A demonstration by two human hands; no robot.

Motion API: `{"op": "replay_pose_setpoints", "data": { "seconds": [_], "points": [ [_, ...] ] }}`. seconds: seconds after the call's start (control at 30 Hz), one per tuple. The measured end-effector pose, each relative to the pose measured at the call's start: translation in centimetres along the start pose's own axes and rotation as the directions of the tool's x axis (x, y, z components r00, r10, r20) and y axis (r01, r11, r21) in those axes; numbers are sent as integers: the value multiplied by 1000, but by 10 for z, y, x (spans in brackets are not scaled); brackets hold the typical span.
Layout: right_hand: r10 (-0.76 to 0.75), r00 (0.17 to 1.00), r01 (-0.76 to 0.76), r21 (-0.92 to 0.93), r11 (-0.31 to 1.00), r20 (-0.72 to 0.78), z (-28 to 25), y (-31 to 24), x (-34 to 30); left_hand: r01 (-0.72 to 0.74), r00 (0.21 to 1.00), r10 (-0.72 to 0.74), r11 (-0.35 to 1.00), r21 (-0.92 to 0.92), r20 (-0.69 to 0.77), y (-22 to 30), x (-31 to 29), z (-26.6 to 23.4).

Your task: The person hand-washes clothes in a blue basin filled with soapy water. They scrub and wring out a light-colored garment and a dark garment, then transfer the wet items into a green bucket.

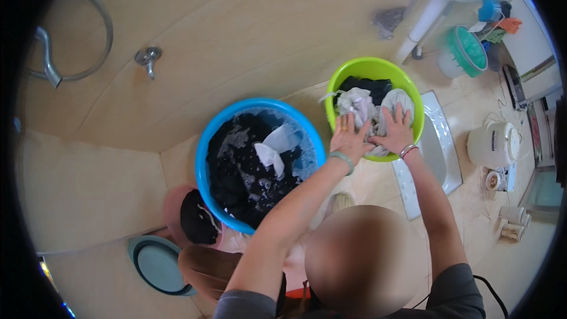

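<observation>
My left hand [349, 140] and my right hand [397, 132] lie side by side over a lime-green tub [418, 106], palms down and fingers spread. Both press on white and grey wet clothes [355, 101] heaped in it; neither hand's fingers wrap round the cloth. Dark clothes [369, 87] lie at the tub's far side. To the left stands a larger blue tub [202, 168] of soapy water. Dark clothes [236, 183] soak in it, with a white cloth [270, 158] on top. My left forearm passes over the blue tub's near right side.
A squat toilet [404, 186] is set in the floor right of the green tub. At left are a pink basin [174, 204] with dark cloth and a grey-green basin [159, 263]. A tap [149, 59] juts from the wall. A bin [463, 53] and white cooker-like appliance [493, 145] stand right.
</observation>
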State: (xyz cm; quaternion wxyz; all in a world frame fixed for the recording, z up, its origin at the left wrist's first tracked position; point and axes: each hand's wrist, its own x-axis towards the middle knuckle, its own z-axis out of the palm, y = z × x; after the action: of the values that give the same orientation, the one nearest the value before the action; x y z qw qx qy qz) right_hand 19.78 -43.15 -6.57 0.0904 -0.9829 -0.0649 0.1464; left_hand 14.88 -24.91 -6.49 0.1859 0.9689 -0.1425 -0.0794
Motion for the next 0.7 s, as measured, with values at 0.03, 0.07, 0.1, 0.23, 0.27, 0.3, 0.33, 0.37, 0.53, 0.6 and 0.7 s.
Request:
{"op": "replay_pose_setpoints", "data": {
  "seconds": [0.03, 0.07, 0.1, 0.23, 0.27, 0.3, 0.33, 0.37, 0.53, 0.6, 0.7],
  "points": [
    [21, 1000, -20, -32, 999, 18, 2, -2, 3, 2, 1000, -1, 1000, 26, -31, 3, 3, 2],
    [43, 999, -41, -65, 997, 33, 5, -4, 6, 4, 999, -2, 1000, 29, -48, 2, 2, 2],
    [67, 997, -63, -98, 993, 47, 9, -7, 8, 4, 998, -2, 999, 32, -65, 0, 0, 3],
    [67, 992, -52, -136, 989, 108, -22, -44, 3, -138, 977, 92, 961, -240, -192, -32, -27, 2],
    [-75, 997, 74, -52, 996, -20, -20, -49, -5, -149, 955, 82, 963, -222, -287, -36, -41, -2],
    [-187, 977, 191, 36, 981, -104, -17, -54, -4, -133, 967, 60, 948, -288, -249, -44, -50, -8],
    [-303, 934, 330, 129, 935, -192, -11, -65, -2, -94, 979, 23, 936, -340, -205, -56, -65, -16],
    [-404, 869, 470, 216, 856, -286, -8, -89, 0, -43, 988, -19, 922, -385, -156, -70, -81, -21],
    [-424, 869, 364, -250, 897, -257, 38, -82, 51, 163, 984, -86, 801, -577, 158, -127, -137, -15],
    [-372, 925, 327, -338, 883, -78, 36, -92, 68, 239, 961, -113, 798, -553, 252, -159, -162, -14],
    [-135, 984, 170, -377, 910, 118, 0, -145, 66, 391, 911, -207, 711, -584, 357, -213, -210, -9]
  ]
}}
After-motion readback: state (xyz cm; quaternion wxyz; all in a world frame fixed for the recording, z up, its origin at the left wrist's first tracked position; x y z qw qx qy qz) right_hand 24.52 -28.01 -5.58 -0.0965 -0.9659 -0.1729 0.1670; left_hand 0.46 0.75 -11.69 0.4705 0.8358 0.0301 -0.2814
